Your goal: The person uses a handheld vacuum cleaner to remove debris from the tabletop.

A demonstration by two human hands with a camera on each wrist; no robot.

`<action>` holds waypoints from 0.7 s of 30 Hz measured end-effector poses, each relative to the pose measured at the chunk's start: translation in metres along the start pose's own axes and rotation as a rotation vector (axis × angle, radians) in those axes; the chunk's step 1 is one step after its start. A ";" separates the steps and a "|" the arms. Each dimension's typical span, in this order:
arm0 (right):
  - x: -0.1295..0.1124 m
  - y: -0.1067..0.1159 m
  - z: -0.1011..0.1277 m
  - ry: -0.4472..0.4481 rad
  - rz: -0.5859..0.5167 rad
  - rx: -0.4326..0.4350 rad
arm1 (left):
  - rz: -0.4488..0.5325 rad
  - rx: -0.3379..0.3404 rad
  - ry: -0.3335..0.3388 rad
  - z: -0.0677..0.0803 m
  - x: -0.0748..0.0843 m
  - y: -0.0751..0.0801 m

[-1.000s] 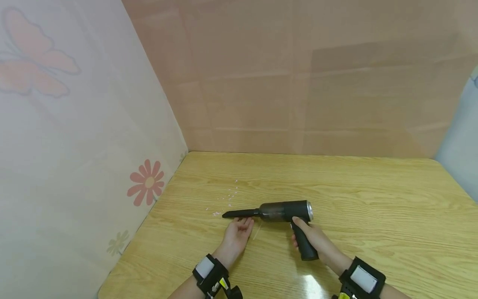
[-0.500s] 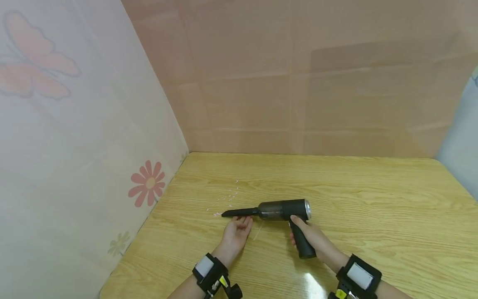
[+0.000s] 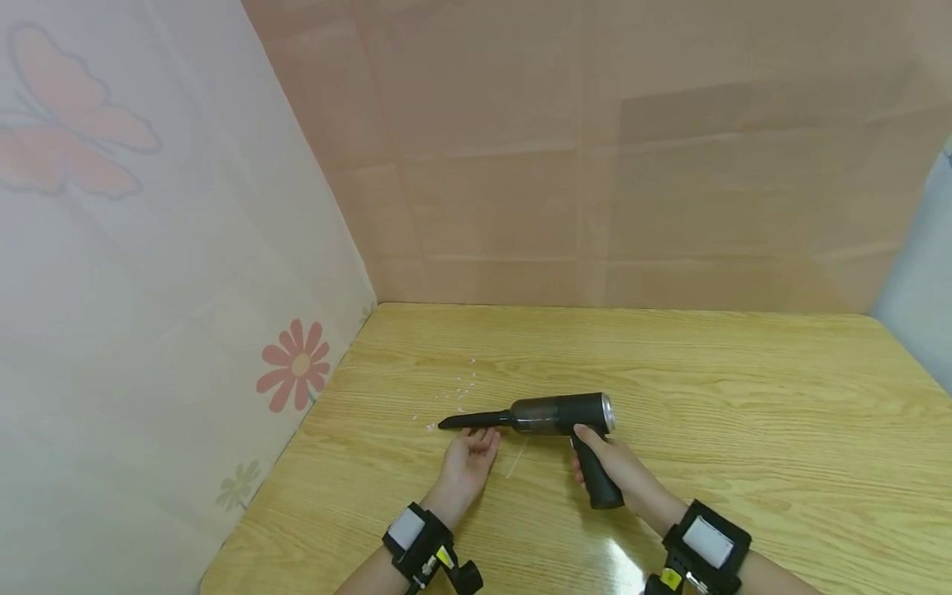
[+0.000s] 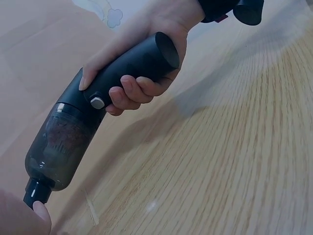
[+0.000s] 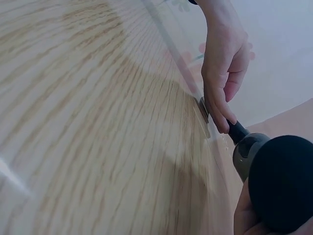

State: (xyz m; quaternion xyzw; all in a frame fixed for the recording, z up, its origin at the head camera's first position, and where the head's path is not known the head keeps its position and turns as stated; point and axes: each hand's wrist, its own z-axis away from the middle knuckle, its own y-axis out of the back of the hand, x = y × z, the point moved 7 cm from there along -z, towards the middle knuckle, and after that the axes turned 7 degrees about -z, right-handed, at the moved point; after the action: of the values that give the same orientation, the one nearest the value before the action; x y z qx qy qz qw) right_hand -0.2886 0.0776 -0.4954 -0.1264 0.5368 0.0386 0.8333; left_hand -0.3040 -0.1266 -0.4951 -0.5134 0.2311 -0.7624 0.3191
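Observation:
A black handheld vacuum cleaner (image 3: pixel 554 415) with a smoky clear dust cup lies level over the table, its narrow nozzle (image 3: pixel 476 420) pointing left. My right hand (image 3: pixel 611 464) grips the handle, thumb up by the body; in the left wrist view its fingers curl round the grip below a silver button (image 4: pixel 97 103). Palm up, my left hand (image 3: pixel 467 464) supports the nozzle on extended fingers, also seen from the side in the right wrist view. Small white paper scraps (image 3: pixel 431 427) lie at the nozzle tip, with several more scattered behind it. Greyish debris (image 4: pixel 66 137) shows inside the cup.
The wood-grain table (image 3: pixel 744 430) meets a flower-printed white curtain (image 3: pixel 186 289) on the left and a brown covering (image 3: pixel 521 165) at the back. A thin pale strip (image 3: pixel 516 457) lies between the hands. Both wrists wear black straps with cameras.
The vacuum cleaner and my right hand have shifted slightly left and away from me, bringing the nozzle tip farther over the nearest scraps. My left hand has stayed almost in place under the nozzle.

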 end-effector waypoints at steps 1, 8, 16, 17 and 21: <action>0.000 -0.001 0.000 -0.001 0.004 -0.002 | 0.005 0.002 0.001 0.000 0.000 0.001; 0.000 -0.005 0.000 -0.003 0.019 -0.007 | 0.018 0.012 0.005 0.001 0.002 0.006; 0.002 -0.010 -0.001 -0.005 0.005 -0.032 | 0.010 0.024 0.004 0.005 0.005 0.011; 0.002 -0.010 -0.001 -0.004 0.002 -0.035 | 0.006 0.026 0.003 0.005 0.005 0.012; 0.002 -0.014 -0.002 0.001 -0.010 -0.023 | 0.000 0.024 0.001 0.005 0.008 0.014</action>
State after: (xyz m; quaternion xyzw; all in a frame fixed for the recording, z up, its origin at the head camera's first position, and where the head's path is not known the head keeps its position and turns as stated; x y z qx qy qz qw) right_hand -0.2868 0.0639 -0.4956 -0.1388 0.5362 0.0404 0.8316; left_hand -0.2975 -0.1417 -0.4976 -0.5090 0.2220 -0.7654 0.3252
